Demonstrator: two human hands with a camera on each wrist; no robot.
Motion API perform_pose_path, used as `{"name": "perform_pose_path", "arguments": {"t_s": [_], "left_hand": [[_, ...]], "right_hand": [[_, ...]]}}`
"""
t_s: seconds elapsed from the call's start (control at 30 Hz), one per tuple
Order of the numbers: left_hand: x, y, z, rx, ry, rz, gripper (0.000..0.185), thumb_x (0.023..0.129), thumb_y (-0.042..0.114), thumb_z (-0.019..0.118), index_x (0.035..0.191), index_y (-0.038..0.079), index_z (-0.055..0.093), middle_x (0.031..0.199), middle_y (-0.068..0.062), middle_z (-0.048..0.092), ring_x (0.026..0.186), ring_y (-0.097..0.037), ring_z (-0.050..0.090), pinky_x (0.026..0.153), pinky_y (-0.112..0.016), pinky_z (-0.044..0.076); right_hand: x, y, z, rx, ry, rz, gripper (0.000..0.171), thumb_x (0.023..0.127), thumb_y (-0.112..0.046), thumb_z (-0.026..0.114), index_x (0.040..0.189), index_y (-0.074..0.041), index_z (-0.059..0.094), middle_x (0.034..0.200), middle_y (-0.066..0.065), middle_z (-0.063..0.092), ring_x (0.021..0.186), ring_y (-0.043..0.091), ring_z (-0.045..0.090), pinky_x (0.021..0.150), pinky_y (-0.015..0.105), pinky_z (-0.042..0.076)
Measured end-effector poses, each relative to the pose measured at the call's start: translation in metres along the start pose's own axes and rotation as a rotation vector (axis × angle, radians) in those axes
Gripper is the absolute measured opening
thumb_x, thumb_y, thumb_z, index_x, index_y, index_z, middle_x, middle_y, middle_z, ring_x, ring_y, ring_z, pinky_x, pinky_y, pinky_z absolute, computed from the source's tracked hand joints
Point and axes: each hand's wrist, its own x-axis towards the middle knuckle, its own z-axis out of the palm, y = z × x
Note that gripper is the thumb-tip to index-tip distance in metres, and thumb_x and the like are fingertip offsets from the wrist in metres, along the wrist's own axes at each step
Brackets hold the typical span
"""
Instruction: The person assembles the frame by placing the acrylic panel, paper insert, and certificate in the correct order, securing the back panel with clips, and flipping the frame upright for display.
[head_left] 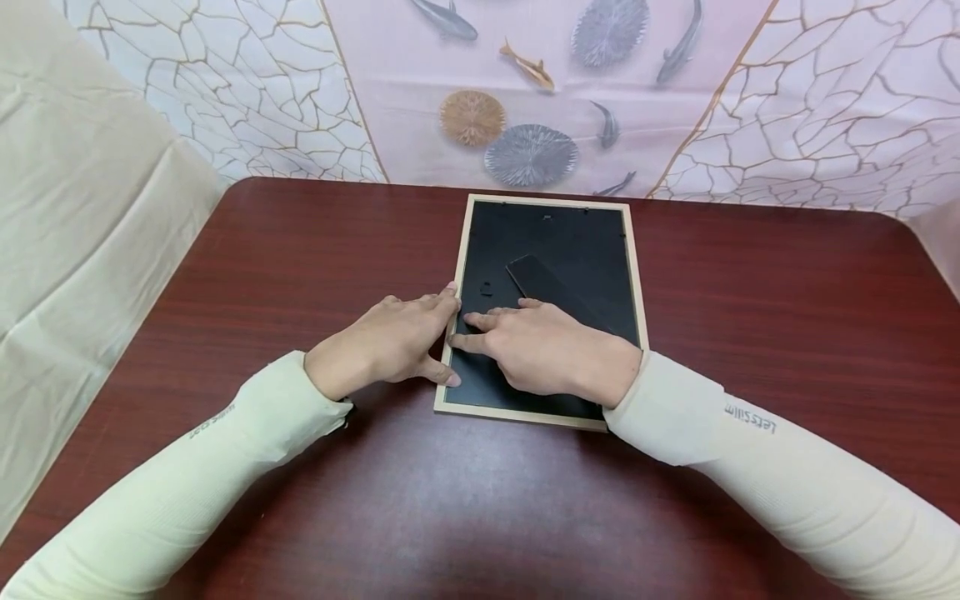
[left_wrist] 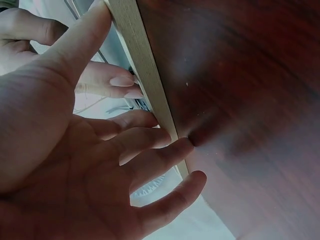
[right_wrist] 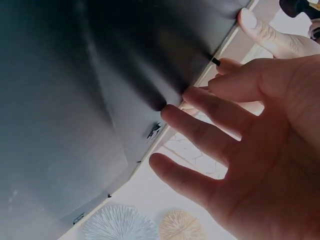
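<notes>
A picture frame with a pale wooden rim lies face down on the table, its black backing board upward. A black easel stand lies flat across the board, partly hidden by my right hand. My left hand rests at the frame's left side, fingers along the rim and thumb over the board. With fingers mostly extended, my right hand reaches across the board and touches near the left rim. Close to its fingertips, a small black tab shows at the rim in the right wrist view.
The dark red wooden table extends around the frame. Behind its far edge hangs a patterned cloth with fish and round shapes. A plain pale cloth drapes along the left side.
</notes>
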Motion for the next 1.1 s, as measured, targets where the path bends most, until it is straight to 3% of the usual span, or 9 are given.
{"name": "perform_pose_path", "arguments": {"t_s": [0.4,0.8,0.97,1.1], "left_hand": [[-0.001,0.001,-0.001,0.011,-0.013,-0.009,0.103,0.09,0.052,0.08,0.164,0.003,0.029,0.175,-0.015,0.016,0.157,-0.032,0.035,0.122,-0.061,0.034],[0.0,0.0,0.0,-0.018,-0.019,0.008,0.099,0.09,0.05,0.08,0.163,0.005,0.03,0.175,-0.016,0.017,0.159,-0.033,0.032,0.122,-0.065,0.031],[0.001,0.0,0.0,-0.022,-0.029,0.015,0.1,0.091,0.049,0.08,0.163,0.002,0.029,0.175,-0.017,0.015,0.159,-0.033,0.029,0.122,-0.065,0.032],[-0.001,-0.002,0.001,-0.044,-0.035,0.008,0.103,0.092,0.05,0.079,0.165,0.001,0.025,0.176,-0.015,0.012,0.16,-0.032,0.027,0.123,-0.065,0.03]], "right_hand": [[-0.003,0.001,0.008,-0.032,0.0,0.012,0.068,0.101,-0.005,0.058,0.162,-0.031,0.042,0.169,0.008,0.038,0.154,0.034,0.041,0.121,0.062,0.036],[-0.006,0.003,0.011,0.044,-0.075,0.058,0.073,0.101,-0.003,0.054,0.164,-0.035,0.034,0.177,0.006,0.014,0.164,0.032,0.01,0.127,0.064,0.023],[-0.006,0.006,0.012,0.066,-0.09,0.056,0.071,0.103,-0.009,0.055,0.165,-0.035,0.032,0.177,0.006,0.016,0.163,0.033,0.015,0.126,0.065,0.024],[-0.012,-0.003,0.014,0.066,-0.062,0.073,0.064,0.107,-0.023,0.057,0.166,-0.027,0.033,0.175,0.011,0.023,0.16,0.036,0.027,0.124,0.064,0.03]]}}
